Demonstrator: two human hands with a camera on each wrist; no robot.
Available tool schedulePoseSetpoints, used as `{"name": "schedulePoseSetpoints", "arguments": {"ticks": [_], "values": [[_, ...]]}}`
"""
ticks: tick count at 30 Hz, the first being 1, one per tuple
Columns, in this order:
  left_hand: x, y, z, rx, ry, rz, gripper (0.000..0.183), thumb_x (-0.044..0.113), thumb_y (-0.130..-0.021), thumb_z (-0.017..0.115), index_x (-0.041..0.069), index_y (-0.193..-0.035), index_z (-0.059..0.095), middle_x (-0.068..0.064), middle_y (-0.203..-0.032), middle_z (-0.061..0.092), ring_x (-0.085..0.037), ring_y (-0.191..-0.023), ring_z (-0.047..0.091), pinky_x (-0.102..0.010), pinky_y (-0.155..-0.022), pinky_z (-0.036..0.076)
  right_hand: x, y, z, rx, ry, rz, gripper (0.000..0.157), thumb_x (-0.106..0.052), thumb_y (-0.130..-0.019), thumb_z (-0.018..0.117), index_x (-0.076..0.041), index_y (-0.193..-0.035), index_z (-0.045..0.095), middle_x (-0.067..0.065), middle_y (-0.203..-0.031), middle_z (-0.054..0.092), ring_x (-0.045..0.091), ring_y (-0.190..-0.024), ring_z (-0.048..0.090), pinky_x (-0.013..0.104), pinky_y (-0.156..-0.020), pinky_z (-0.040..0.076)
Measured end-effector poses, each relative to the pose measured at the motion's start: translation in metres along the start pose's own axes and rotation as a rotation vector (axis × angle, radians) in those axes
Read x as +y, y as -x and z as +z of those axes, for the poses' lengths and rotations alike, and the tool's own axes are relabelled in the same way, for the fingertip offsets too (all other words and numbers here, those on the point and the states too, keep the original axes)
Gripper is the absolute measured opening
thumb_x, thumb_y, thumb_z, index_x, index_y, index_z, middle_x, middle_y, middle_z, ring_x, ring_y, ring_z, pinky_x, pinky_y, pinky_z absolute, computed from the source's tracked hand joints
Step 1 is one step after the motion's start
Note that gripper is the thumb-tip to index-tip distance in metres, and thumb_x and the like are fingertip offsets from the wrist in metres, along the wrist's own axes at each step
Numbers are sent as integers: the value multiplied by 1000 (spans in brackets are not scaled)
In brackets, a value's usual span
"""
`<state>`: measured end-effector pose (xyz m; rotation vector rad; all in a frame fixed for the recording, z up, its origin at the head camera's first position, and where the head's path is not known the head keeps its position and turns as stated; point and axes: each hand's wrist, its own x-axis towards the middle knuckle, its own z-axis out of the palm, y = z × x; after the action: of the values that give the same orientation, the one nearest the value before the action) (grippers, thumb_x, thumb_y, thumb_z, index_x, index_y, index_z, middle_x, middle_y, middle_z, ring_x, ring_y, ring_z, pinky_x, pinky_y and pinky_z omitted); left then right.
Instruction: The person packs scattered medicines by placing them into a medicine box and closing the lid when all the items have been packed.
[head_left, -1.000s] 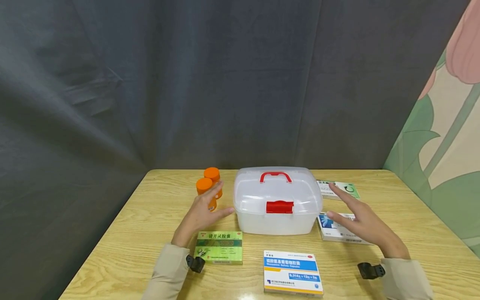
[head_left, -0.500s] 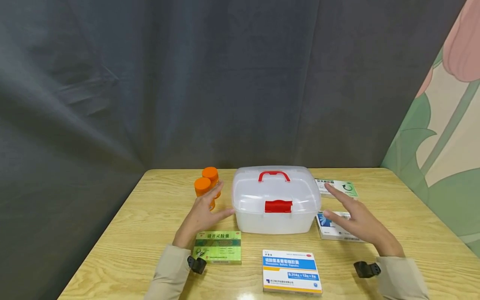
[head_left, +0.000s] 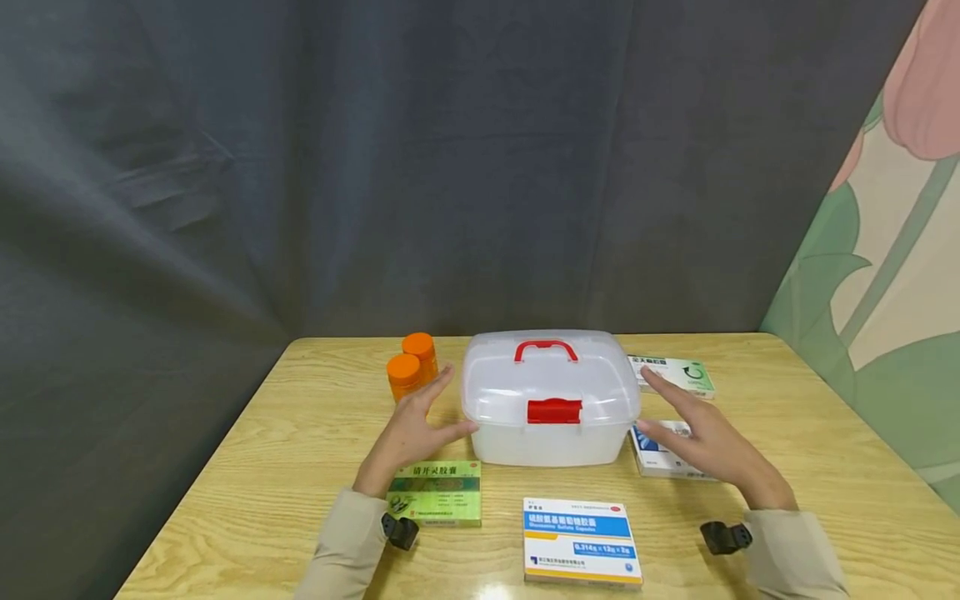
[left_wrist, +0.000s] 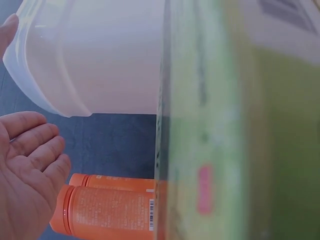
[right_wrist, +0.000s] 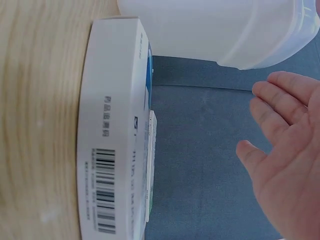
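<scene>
A translucent white plastic storage case (head_left: 551, 446) with a red handle and red latch stands lid down in the middle of the table. At its left side is my left hand (head_left: 411, 432), fingers extended; whether the thumb touches the wall I cannot tell. My right hand (head_left: 708, 440) hovers by the right side, fingers straight, nothing held. In the left wrist view the left palm (left_wrist: 30, 170) faces the case, apart from two orange bottles (left_wrist: 112, 207). The right wrist view has the right palm (right_wrist: 295, 150) beside the case (right_wrist: 200, 30).
A green medicine box (head_left: 435, 496) lies under the left forearm's inner side. Nearer the front is a blue-and-white medicine box (head_left: 581, 542). Two more boxes, one white-and-blue (head_left: 660, 454) and one white-and-green (head_left: 682, 375), lie right of the case. A dark curtain (head_left: 450, 167) hangs behind.
Both hands have come slightly inward, closer to the sides of the case. The whole head view has shifted a little. The case and medicine boxes stay put on the table.
</scene>
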<state>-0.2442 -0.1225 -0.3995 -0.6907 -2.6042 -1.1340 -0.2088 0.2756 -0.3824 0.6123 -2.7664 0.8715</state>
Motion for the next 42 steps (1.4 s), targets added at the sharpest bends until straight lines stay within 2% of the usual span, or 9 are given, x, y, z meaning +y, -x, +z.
{"name": "schedulePoseSetpoints", "arguments": {"ticks": [4, 13, 26, 33, 42], "values": [[2, 0, 3, 7, -5, -17, 89, 62, -68, 62, 19, -139, 31, 1, -140, 29, -19, -126, 29, -43, -97, 29, -1, -2, 2, 0, 12, -1, 70, -35, -85, 58, -19, -142, 21, 13, -142, 26, 40, -125, 25, 65, -87, 25], [3, -2, 8, 24, 1, -25, 88, 62, -68, 62, 19, -139, 32, -4, -139, 32, -22, -125, 30, -44, -96, 30, -2, -6, 9, 18, -13, -27, 69, -33, -84, 60, -19, -142, 24, 11, -141, 28, 35, -125, 27, 60, -90, 27], [3, -3, 12, 38, 36, 13, 84, 57, -70, 63, 15, -137, 35, -4, -137, 34, -18, -123, 33, -43, -95, 32, -1, -6, 14, 37, 15, 11, 68, -39, -84, 57, -20, -141, 25, 12, -140, 29, 37, -124, 28, 62, -87, 28], [5, -4, 13, 64, 51, 0, 82, 57, -70, 64, 17, -136, 38, 3, -135, 37, -14, -121, 36, -42, -95, 33, -3, -6, 16, 61, 8, 1, 69, -38, -84, 58, -20, -141, 25, 11, -140, 30, 36, -124, 28, 62, -88, 28], [6, -4, 14, 76, 81, -23, 78, 57, -70, 64, 20, -134, 40, 4, -134, 38, -12, -119, 38, -43, -94, 33, -4, -7, 18, 89, 41, 15, 69, -41, -83, 58, -17, -141, 27, 13, -139, 31, 37, -123, 29, 62, -87, 29]]}}
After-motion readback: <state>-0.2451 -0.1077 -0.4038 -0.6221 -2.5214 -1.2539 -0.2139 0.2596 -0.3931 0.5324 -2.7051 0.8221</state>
